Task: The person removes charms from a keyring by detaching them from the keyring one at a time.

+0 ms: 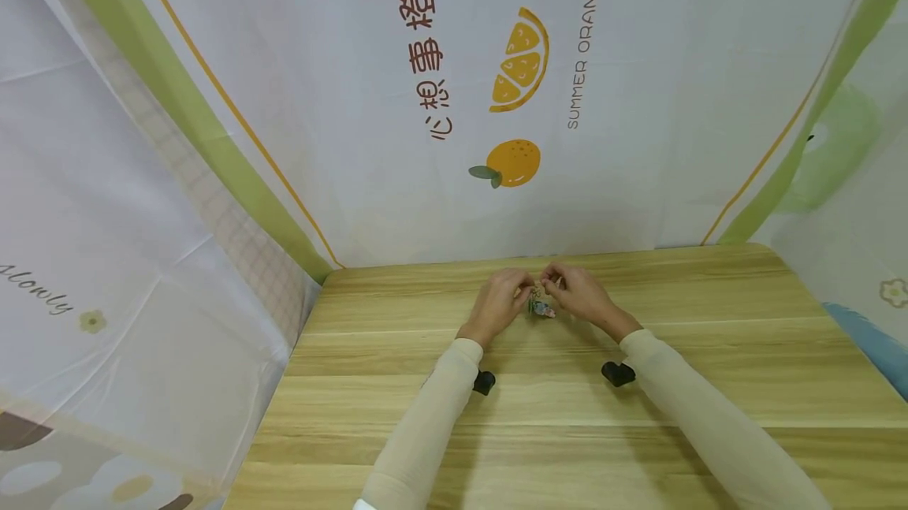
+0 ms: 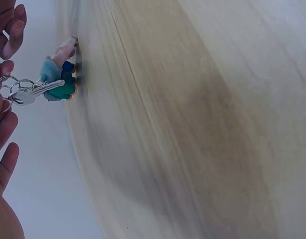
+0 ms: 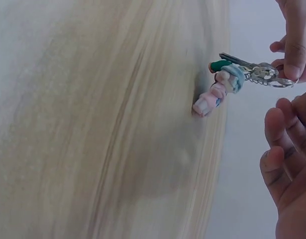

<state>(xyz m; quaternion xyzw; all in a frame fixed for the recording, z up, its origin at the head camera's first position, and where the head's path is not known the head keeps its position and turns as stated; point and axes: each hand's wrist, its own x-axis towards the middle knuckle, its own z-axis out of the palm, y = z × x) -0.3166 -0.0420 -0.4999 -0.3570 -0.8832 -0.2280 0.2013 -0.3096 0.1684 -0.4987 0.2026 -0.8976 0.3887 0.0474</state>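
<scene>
A bunch of keys (image 2: 26, 95) on metal rings hangs between the two hands, with small figure charms in pink, pale blue and green (image 3: 217, 89) on it. My left hand (image 1: 499, 303) pinches a key ring (image 2: 5, 82) between thumb and fingertips. From the other side my right hand (image 1: 582, 295) brings its bent thumb and forefinger together at the ring; its other fingers (image 3: 274, 159) curl loosely. In the right wrist view, the pinching tips of that hand are partly cut off by the frame edge. The charms hang close over the table.
The wood-grain table (image 1: 553, 447) ends at a white cloth (image 1: 610, 202) printed with oranges, which hangs behind it. More printed cloth (image 1: 128, 202) hangs at the left side. Dark wrist-camera mounts (image 1: 619, 374) show beneath the sleeves.
</scene>
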